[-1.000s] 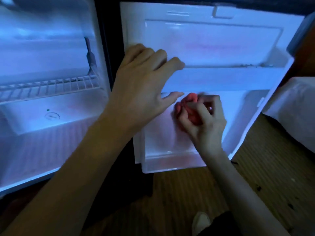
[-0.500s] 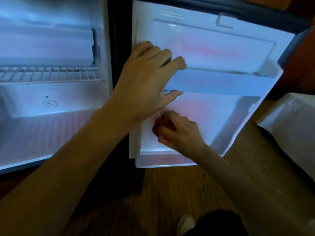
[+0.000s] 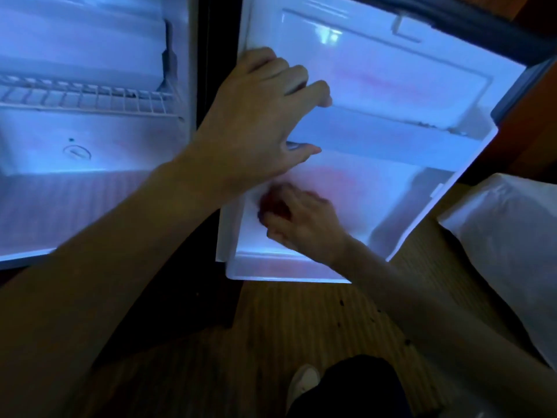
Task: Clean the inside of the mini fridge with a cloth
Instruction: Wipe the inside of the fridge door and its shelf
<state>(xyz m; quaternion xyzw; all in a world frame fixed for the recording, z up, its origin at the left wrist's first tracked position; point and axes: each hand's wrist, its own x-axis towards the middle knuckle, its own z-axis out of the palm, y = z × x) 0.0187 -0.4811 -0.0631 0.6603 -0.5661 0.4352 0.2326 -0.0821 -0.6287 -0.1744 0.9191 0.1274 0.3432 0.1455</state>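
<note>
Wooden floor [image 3: 286, 327] below open mini fridge [image 3: 90, 176]; door [image 3: 407, 95] swung right of cabinet. Left hand [image 3: 256, 122] on door shelf rail [image 3: 391, 140], fingers curled over top edge, thumb beneath. Right hand [image 3: 304, 224] below rail, bunched around red cloth [image 3: 271, 206], pressing against lower door liner. White pillow [image 3: 506, 245] right of door.

Bedroom, mini fridge [image 3: 90, 146], white bedding [image 3: 506, 251], wood floor [image 3: 271, 327]

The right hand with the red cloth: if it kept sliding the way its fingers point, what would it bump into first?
The right hand, gripping the red cloth, points left across the door's lower panel. It would probably meet the raised inner edge of the fridge door first, though blur makes depth uncertain.
</note>
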